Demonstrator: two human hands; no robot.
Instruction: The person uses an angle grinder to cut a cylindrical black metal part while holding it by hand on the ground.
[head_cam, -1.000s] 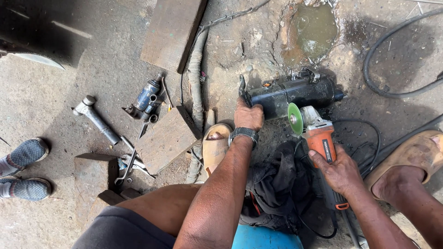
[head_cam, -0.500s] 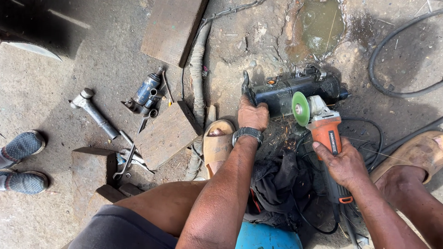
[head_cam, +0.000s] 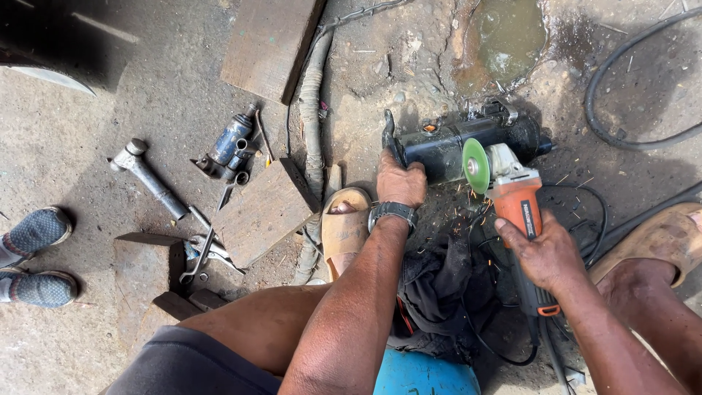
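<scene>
Centrally, black cylindrical motor housing (head_cam: 468, 143) lies on the concrete floor (head_cam: 95, 219). Left hand (head_cam: 398, 183) clamped on its near-left end. Right hand (head_cam: 545, 252) clenched around orange angle grinder (head_cam: 515, 208); green disc (head_cam: 475, 165) touching housing, sparks below. Far left: hammer (head_cam: 146, 175), small blue jack (head_cam: 230, 139).

Rough concrete floor (head_cam: 88, 132) is lying dusty and cracked; a muddy puddle (head_cam: 508, 36) is standing near its top edge, sunlight falling across the left
</scene>
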